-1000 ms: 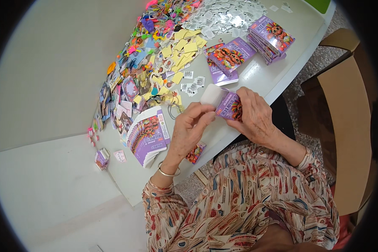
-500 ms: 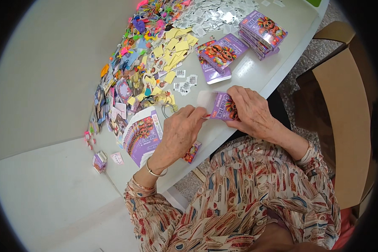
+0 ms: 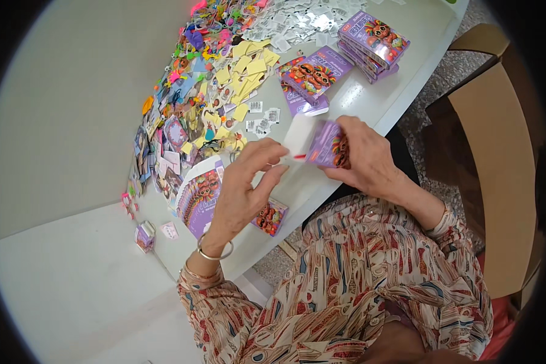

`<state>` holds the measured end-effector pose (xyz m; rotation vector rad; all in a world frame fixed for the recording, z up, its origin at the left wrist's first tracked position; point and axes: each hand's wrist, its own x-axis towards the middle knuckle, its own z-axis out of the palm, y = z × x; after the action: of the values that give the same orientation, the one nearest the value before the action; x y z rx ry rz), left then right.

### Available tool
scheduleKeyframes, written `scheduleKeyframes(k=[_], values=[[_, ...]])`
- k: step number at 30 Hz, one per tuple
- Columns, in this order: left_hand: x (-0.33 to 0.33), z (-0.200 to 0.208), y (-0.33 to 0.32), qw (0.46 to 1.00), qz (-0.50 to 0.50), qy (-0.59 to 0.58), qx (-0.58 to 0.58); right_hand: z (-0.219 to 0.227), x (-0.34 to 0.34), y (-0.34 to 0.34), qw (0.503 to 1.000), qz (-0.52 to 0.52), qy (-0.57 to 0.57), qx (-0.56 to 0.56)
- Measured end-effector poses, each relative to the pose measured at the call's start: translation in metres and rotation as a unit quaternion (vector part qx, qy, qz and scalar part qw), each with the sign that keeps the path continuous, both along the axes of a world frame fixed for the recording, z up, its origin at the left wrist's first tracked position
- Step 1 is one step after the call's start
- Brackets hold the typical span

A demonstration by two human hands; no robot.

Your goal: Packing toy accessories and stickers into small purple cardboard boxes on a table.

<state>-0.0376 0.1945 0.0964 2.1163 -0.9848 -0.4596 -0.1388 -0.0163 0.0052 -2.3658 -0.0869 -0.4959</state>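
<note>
My right hand grips a small purple cardboard box with a printed cartoon front, above the table's near edge. The box's white end flap stands out toward the left, and a bit of something red shows at that open end. Just left of the box, my left hand is empty, with thumb and fingers apart. Beside my left wrist is a fanned pile of flat purple cartons. Another purple printed box lies partly behind that hand, at the table edge.
Finished-looking purple boxes form a stack at the far right, with more boxes lying beside it. Small white packets, yellow cards and colourful trinkets cover the far side. A large cardboard carton stands on the right.
My left hand has let go of the box's open end and moved left, its fingers spreading. The box has tilted in my right hand, and its white flap shows more.
</note>
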Motion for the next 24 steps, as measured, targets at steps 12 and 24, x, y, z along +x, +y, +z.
scheduleKeyframes(k=[12, 24], values=[[-0.015, 0.015, -0.007, 0.988, 0.052, -0.092, -0.115, -0.016, 0.008, 0.010, 0.988, 0.003, -0.126, 0.089], [-0.008, 0.008, -0.047, 0.972, -0.028, -0.231, -0.028, -0.015, 0.004, 0.014, 0.990, -0.003, -0.134, 0.052]])
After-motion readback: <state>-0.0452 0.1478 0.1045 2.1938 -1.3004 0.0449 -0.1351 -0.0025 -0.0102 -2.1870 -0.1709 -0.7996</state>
